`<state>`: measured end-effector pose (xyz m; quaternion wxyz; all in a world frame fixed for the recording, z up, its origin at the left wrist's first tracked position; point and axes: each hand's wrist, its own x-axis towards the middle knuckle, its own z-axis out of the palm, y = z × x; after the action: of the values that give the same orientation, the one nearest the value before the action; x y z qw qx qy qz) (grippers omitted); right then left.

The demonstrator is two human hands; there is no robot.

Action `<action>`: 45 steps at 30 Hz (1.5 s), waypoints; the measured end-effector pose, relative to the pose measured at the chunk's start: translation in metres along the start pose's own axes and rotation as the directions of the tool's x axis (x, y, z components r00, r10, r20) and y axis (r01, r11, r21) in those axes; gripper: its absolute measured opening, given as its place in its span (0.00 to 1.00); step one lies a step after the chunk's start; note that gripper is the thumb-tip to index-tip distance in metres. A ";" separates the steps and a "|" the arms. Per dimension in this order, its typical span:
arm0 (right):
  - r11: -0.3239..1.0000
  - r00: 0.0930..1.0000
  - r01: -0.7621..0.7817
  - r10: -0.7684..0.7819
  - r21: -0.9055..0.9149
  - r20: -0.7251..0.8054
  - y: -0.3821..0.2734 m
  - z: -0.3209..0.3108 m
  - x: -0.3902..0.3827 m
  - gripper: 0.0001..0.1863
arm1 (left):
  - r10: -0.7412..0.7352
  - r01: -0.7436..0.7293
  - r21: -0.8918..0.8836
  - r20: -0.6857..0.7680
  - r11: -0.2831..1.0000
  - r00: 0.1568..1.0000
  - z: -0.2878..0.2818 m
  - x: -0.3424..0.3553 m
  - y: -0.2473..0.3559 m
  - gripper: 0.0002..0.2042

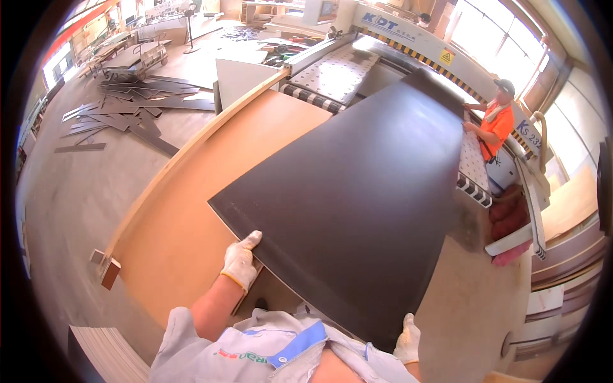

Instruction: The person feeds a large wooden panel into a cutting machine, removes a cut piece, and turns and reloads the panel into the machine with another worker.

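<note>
left hand: in a pale work glove, grip clenched on the near left edge of the dark panel, thumb lying up along the edge, forearm bare below a grey sleeve.
right hand: also gloved, low in the view, grip closed on the panel's near right corner; only the back of the glove shows.
dark panel: large, thin, dark brown to black sheet, flat and slightly tilted, stretching from the person's chest away toward the saw machine; its near edge hangs over the floor, its left part overlaps the brown board stack.
brown board stack: light brown sheets lying flat under and to the left of the dark panel, with a pale wooden edge along the far left side.
wood block: small brown block at the stack's near left corner, on the floor.
saw machine: long pale grey machine with yellow and black warning stripes across the top of the view; the panel's far end reaches it.
perforated tabletop: white, dotted with holes, just beyond the stack and beside the panel's far left edge.
co-worker: a person in an orange shirt and cap at the panel's far right end, both hands at its edge.
offcuts: dark strips scattered on the concrete floor, well apart to the far left.
floor: grey concrete.
</note>
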<state>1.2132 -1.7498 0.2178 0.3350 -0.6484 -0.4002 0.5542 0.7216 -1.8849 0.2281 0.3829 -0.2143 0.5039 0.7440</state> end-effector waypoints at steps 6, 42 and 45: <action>0.984 0.988 -0.120 0.105 0.132 0.110 0.016 0.089 -0.090 0.28 | 0.057 -0.053 -0.106 0.035 0.993 0.998 -0.109 0.045 0.054 0.17; 0.999 0.994 0.004 0.001 -0.047 0.111 0.207 0.148 -0.134 0.44 | 0.928 -0.123 0.926 0.366 -0.356 0.073 -0.484 -0.054 0.187 0.14; 1.000 0.977 0.000 -0.003 0.014 0.212 0.216 0.154 -0.139 0.42 | 0.911 0.054 0.938 0.317 -0.342 0.266 -0.537 -0.039 0.217 0.11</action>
<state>1.0843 -1.9731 0.0657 0.2952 -0.5832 -0.4302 0.6227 0.5393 -2.4326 0.1672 -0.2326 0.1307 0.9582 0.1036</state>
